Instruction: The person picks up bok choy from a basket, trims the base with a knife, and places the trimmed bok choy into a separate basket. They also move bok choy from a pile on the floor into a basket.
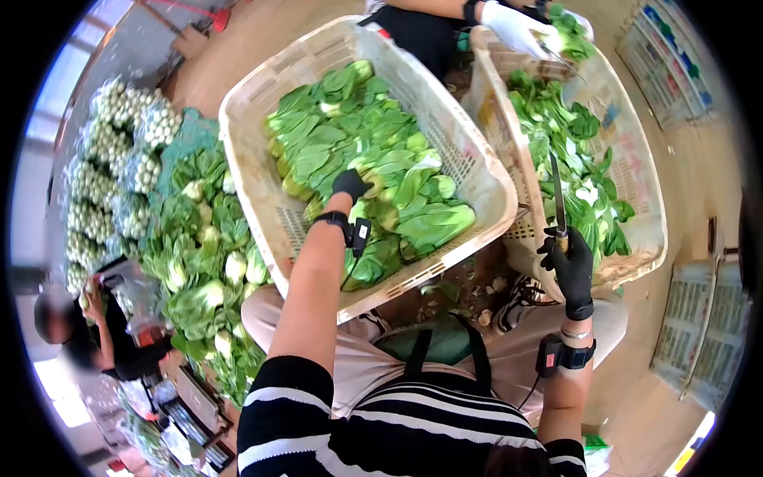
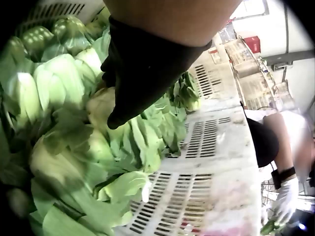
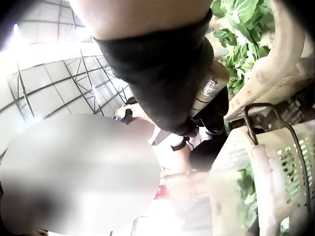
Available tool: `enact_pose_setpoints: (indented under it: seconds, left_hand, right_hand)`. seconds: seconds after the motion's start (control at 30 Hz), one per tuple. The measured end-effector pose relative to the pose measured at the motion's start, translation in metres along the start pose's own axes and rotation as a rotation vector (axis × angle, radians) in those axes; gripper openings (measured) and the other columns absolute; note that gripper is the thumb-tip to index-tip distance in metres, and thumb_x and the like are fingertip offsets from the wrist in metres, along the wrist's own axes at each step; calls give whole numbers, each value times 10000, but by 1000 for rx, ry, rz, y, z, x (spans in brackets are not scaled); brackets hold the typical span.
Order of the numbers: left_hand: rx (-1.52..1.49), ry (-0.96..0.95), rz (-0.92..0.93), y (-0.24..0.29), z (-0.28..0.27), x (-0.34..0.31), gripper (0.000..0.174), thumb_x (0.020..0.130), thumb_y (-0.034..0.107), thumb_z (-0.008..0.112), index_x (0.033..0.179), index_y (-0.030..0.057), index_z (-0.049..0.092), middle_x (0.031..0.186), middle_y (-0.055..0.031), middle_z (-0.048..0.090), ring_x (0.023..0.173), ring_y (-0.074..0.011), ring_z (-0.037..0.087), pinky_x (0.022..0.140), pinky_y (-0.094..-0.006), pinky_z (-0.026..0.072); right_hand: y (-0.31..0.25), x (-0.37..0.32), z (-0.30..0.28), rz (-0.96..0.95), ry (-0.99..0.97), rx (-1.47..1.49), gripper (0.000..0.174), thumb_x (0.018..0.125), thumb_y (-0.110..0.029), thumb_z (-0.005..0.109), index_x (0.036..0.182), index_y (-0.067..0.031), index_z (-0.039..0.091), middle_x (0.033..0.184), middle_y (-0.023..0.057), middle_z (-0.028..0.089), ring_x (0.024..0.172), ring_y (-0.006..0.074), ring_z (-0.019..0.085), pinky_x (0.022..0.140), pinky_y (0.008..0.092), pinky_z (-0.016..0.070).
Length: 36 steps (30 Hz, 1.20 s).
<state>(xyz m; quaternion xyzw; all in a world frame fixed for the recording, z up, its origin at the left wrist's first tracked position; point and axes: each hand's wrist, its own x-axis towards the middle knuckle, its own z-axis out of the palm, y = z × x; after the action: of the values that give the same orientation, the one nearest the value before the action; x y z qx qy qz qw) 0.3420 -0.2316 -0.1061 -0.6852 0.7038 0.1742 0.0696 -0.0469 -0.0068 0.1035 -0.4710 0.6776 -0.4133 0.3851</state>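
Observation:
My left hand (image 1: 350,184), in a black glove, reaches into the large cream crate (image 1: 249,171) full of bok choy (image 1: 318,151). Its fingers and thumb come round the pale base of one bok choy (image 2: 101,104) lying among the others. Beside the second crate (image 1: 636,135), my right hand (image 1: 569,270), also in a black glove, grips a knife (image 1: 559,195) by its handle, blade pointing away from me. In the right wrist view the knife's handle (image 3: 209,91) shows within the gloved fingers. Loose leaves and bok choy (image 1: 584,151) lie in that second crate.
A heap of bok choy (image 1: 207,262) lies left of the big crate, with bagged pale round vegetables (image 1: 111,151) beyond. Across from me, another person's white-gloved hands (image 1: 517,30) hold greens and a blade. Leaf scraps (image 1: 449,290) litter the floor between my feet.

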Motion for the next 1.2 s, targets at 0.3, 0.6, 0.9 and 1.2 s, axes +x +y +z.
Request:
enact_pose_setpoints:
  seconds: [0.3, 0.6, 0.9, 1.2]
  left_hand:
    - [-51, -25, -45, 5, 16, -12, 660, 488, 414, 798, 968, 28, 560, 946, -173, 607, 893, -307, 590, 764, -379, 486]
    - [-175, 210, 27, 3, 18, -20, 701, 466, 404, 803, 1015, 59, 537, 903, -184, 587, 857, -335, 583, 738, -403, 481]
    - [-547, 452, 616, 81, -151, -124, 594, 572, 58, 648, 1126, 40, 435, 1019, -151, 557, 935, -292, 564, 807, -347, 449]
    - [-874, 136, 986, 186, -190, -230, 699, 557, 84, 655, 1196, 0, 386, 1119, -138, 501, 1016, -236, 516, 903, -333, 402]
  right_hand:
    - [-8, -17, -2, -78, -53, -127, 218, 752, -86, 640, 934, 11, 566, 687, 110, 587, 584, 141, 533, 549, 279, 440]
    - [-12, -21, 5, -231, -45, -236, 242, 740, -102, 655, 951, -17, 570, 715, 132, 598, 602, 213, 572, 580, 303, 454]
    - [-16, -22, 6, -129, -61, -198, 287, 722, -109, 674, 977, -19, 578, 811, 127, 626, 717, 210, 612, 643, 304, 467]
    - [-77, -5, 7, -893, 65, -137, 615, 648, -199, 763, 1174, -25, 495, 998, 158, 614, 833, 288, 618, 721, 312, 484]
